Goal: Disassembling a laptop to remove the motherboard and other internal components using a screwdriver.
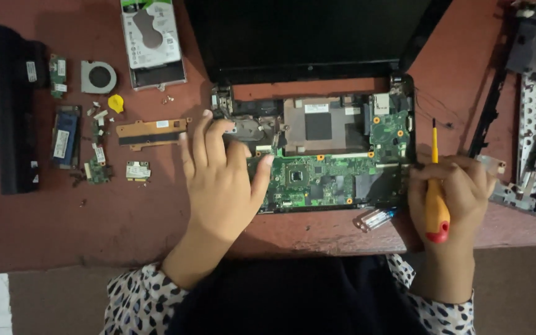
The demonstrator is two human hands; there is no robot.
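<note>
An opened laptop [317,37] lies on the reddish table [94,223], its green motherboard [336,174] exposed and the dark screen tilted back. My left hand [218,180] rests flat on the laptop's left side, fingers spread, fingertips by the hinge and the thumb on the board. My right hand [451,192] is closed around an orange-handled screwdriver [435,205] with a red cap, its thin shaft pointing away from me just right of the laptop's right edge.
At the left lie a long black battery [13,105], a small fan [98,77], a hard drive [152,40], a copper heat pipe [151,132], memory and small circuit cards, a yellow piece [116,103]. A clear tool [376,218] lies at the front edge; a removed casing [535,124] at the right.
</note>
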